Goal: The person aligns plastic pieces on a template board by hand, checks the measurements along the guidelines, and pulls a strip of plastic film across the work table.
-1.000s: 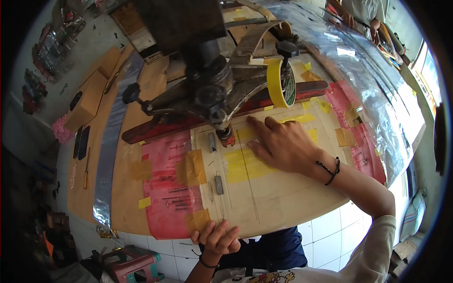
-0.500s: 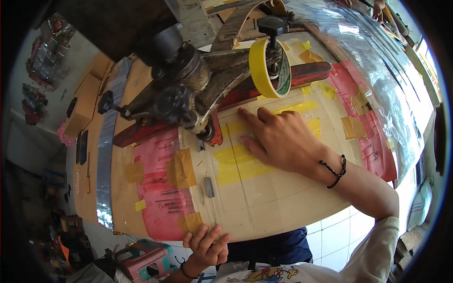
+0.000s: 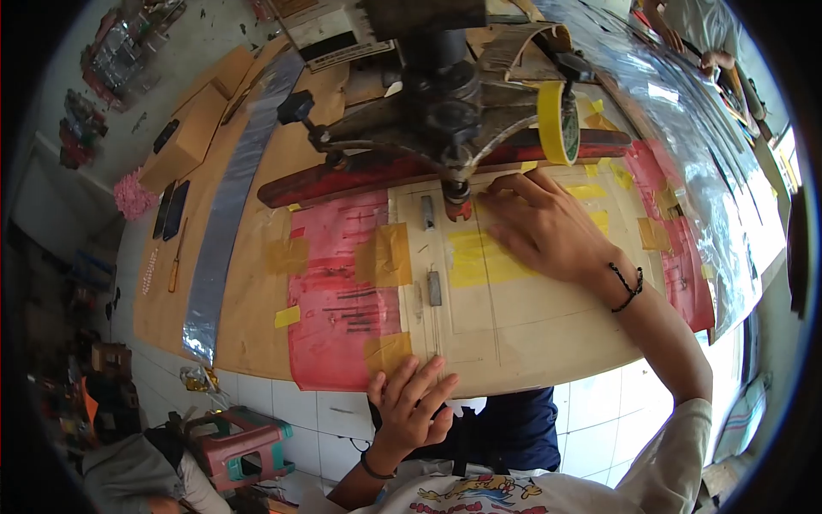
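My left hand [image 3: 415, 407] rests on the front edge of a pale sheet [image 3: 548, 343], its fingers apart and holding nothing. My right hand [image 3: 548, 224] lies on the sheet's far part, fingers slightly bent and partly blurred, just right of the machine's red-tipped foot [image 3: 459, 210]. Beneath and beside it are yellow tape strips [image 3: 479, 257] and thin ruled lines. Two small grey bars [image 3: 435, 289] lie on the sheet between my hands. A red taped panel [image 3: 342, 317] covers the sheet's left side.
A dark machine head [image 3: 441, 103] with a long red bar [image 3: 360, 177] stands over the sheet. A yellow tape roll [image 3: 556, 124] hangs on its right knob. Cardboard boxes [image 3: 193, 128] and a screwdriver [image 3: 176, 265] lie left. Another person's hands [image 3: 717, 60] show at upper right.
The view has shifted, bringing more of the machine and left side into sight. My right hand stays on the sheet near the foot; my left fingers have spread a little at the front edge.
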Demonstrator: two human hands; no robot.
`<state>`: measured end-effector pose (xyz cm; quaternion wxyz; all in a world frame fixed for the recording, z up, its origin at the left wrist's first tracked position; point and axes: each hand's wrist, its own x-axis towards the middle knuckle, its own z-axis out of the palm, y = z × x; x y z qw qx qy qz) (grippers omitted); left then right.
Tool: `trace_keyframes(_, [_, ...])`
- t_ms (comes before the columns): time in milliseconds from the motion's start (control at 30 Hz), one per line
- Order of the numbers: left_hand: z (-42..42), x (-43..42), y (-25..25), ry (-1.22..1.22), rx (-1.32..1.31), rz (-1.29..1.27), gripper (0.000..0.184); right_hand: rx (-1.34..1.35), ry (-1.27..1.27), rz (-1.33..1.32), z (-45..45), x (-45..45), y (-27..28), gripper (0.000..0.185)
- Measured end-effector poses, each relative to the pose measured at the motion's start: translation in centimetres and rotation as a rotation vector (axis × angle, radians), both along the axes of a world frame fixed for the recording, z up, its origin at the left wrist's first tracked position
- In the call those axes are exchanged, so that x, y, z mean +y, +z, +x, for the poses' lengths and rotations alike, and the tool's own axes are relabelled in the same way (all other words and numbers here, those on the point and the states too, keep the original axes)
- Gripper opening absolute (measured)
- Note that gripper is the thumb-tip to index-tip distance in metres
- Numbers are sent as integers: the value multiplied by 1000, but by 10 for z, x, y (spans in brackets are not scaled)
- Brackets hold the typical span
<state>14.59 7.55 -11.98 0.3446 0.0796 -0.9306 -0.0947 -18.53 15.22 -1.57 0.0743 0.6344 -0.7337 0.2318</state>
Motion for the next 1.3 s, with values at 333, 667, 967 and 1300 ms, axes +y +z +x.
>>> trace_keyframes(333, [-8, 3, -7, 35, 72, -41, 42, -27, -23, 151, 9, -1, 14, 54])
trace_keyframes(667, [-11, 4, -11, 51, 113, -54, 41, -23, -55, 187, 11, -2, 16, 54])
trace_keyframes(967, [-12, 3, -11, 48, 123, -62, 38, 14, -37, 145, 10, 0, 12, 53])
trace_keyframes(1300, [-13, 4, -18, 73, 180, -16, 34, 23, -10, 77, 12, -1, 7, 52])
